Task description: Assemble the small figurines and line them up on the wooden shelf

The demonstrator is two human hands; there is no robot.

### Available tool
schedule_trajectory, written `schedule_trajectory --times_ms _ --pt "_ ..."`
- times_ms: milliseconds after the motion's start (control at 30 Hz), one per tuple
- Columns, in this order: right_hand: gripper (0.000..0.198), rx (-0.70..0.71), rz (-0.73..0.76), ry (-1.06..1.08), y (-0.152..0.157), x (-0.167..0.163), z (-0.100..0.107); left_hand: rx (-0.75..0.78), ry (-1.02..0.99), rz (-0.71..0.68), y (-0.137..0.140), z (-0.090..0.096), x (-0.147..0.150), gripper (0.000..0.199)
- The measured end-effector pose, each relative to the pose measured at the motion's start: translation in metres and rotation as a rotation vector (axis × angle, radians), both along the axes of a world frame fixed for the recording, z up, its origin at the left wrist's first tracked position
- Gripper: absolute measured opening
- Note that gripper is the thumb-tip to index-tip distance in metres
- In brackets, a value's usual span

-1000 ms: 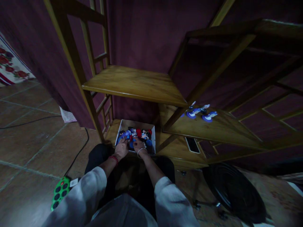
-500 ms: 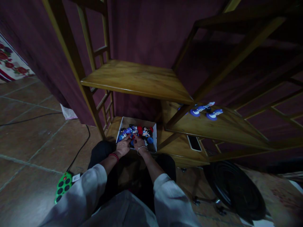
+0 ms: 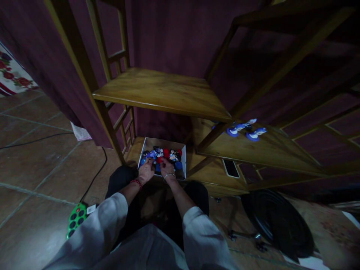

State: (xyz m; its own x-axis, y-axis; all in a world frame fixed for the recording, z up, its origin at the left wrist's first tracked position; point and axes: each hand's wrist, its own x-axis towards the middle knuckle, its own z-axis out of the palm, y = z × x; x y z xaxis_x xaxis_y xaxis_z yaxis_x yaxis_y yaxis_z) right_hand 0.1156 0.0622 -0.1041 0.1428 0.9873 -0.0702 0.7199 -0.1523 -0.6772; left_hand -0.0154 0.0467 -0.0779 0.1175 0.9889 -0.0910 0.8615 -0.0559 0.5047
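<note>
A shallow white-edged box (image 3: 184, 165) stands on the bottom shelf between my knees. Small toy figurines (image 3: 173, 155) in blue, red, purple and black lie crowded inside it. My left hand (image 3: 146, 171), with a red bead bracelet at the wrist, reaches over the front left of the box, its fingers bent down on the blue pieces there. Beside it my right hand (image 3: 167, 168), wearing a pale bangle, has its fingers curled in near a red piece at the middle. The fingertips are too small and dark to show exactly what they grip.
A bare wooden shelf (image 3: 165, 92) juts out above the box. To the right, several blue-and-white figurines (image 3: 255, 134) are on another shelf, over a phone (image 3: 231, 168). A black round seat (image 3: 277, 225) and a green pad (image 3: 77, 219) with a cable are on the floor.
My hands have drawn slightly apart over the box. The right fingers, stretched out before, are now more curled. The box has stayed in place.
</note>
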Motion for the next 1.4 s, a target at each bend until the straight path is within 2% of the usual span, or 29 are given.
schedule_trajectory --times_ms 167,367,600,733,967,1100,1233,1400 --pt "0.03 0.038 -0.041 0.065 -0.001 0.002 -0.009 -0.018 0.012 0.037 0.001 0.001 0.001 0.05" --pt "0.028 0.038 -0.013 0.084 -0.004 0.0 -0.006 -0.093 0.055 0.003 0.001 0.004 0.003 0.054" --pt "0.038 0.057 0.045 0.108 -0.008 0.0 0.002 0.006 -0.001 -0.197 -0.001 -0.005 -0.002 0.061" --pt "0.046 0.021 0.058 0.075 -0.009 0.0 0.007 -0.042 0.002 -0.257 0.001 -0.007 -0.006 0.06" --pt "0.048 0.067 0.132 0.053 -0.011 0.001 0.008 -0.09 -0.049 -0.356 0.009 -0.014 0.0 0.054" --pt "0.051 0.062 0.111 0.157 -0.013 0.003 0.002 -0.097 -0.091 -0.35 0.008 -0.014 0.007 0.053" --pt "0.045 0.085 0.059 0.22 -0.01 0.006 -0.001 -0.092 -0.103 -0.341 0.006 -0.011 0.008 0.05" --pt "0.039 0.114 -0.001 0.105 -0.004 0.012 -0.001 -0.111 -0.021 -0.271 0.002 -0.008 0.008 0.05"
